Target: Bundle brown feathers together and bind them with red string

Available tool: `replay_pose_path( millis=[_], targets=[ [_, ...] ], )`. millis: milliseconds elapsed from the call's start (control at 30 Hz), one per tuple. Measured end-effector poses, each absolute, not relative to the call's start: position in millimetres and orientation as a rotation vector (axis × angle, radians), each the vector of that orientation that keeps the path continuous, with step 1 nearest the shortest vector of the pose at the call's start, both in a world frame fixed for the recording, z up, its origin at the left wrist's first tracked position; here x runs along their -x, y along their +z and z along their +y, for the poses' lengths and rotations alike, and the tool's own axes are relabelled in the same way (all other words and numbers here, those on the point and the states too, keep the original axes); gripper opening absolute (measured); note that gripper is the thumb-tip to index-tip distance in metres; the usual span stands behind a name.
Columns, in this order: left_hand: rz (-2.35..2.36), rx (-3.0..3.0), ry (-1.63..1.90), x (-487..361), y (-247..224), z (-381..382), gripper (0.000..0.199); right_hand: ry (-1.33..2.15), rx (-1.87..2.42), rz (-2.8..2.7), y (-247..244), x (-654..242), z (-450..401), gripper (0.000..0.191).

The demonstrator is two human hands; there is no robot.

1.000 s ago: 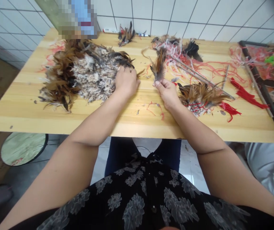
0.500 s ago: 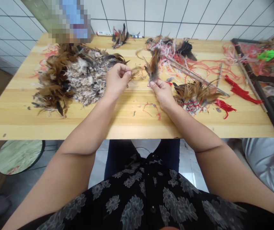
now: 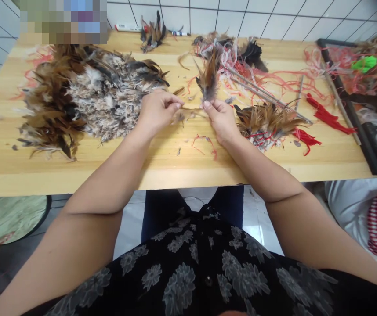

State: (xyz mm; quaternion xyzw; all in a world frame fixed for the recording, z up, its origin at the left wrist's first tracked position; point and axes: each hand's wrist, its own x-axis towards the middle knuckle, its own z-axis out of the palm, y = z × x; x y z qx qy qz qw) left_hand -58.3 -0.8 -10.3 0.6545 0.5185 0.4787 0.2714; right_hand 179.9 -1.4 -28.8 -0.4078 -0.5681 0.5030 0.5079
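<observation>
My left hand [image 3: 158, 110] is closed in a pinch beside the large pile of feathers. Between its thumb and finger is the end of a thin brown feather [image 3: 191, 108], which reaches across toward the other hand. My right hand [image 3: 223, 119] pinches the base of a small bunch of brown and grey feathers [image 3: 208, 79], tips pointing up and away. Just right of this hand lies a bundle of brown feathers [image 3: 267, 120] with red string about its fluffy base. The big pile of brown feathers with pale, fluffy bases [image 3: 104, 96] covers the left of the table.
Thin sticks [image 3: 257, 90] and pink and white plastic strands [image 3: 221, 57] lie beyond my right hand. Red strings [image 3: 328, 115] rest near a dark tray [image 3: 349, 103] on the right. Markers [image 3: 127, 28] and a small feather bunch [image 3: 154, 35] are by the tiled wall.
My hands have come closer together, and the thin feather from my left hand now reaches my right hand. The bunch stays in my right hand. The view has shifted slightly.
</observation>
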Motion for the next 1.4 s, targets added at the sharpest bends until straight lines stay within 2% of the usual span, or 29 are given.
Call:
replay_pose_path(
  millis=[100, 233, 300, 467, 700, 933, 1167, 1400],
  targets=[
    [1.325, -1.639, 1.381, 59, -12, 4, 0.011, 1.203, 1.013, -1.384, -28, -180, -2, 0.07],
    [1.115, -1.456, 1.462, 52, -21, 10, 0.057, 1.207, 0.998, -1.388, -26, -179, -1, 0.067],
    [1.006, -1.404, 1.49, 45, -25, 9, 0.065, 1.227, 1.015, -1.385, -26, -178, -2, 0.067],
    [0.999, -1.334, 1.409, 21, -17, -13, 0.035, 1.28, 1.023, -1.356, -26, -176, -6, 0.068],
    [1.116, -1.457, 1.231, 9, -8, -25, 0.025, 1.258, 1.033, -1.36, -21, -175, -10, 0.066],
    [1.175, -1.608, 1.304, 28, -9, -20, 0.027, 1.281, 1.012, -1.301, -24, -175, -7, 0.058],
    [0.972, -1.167, 1.457, 28, 6, -21, 0.038, 1.285, 0.942, -1.295, -26, -173, -6, 0.072],
    [1.007, -0.959, 1.295, 15, 17, -29, 0.046, 1.368, 0.897, -1.273, -24, -172, -7, 0.069]
  ],
)
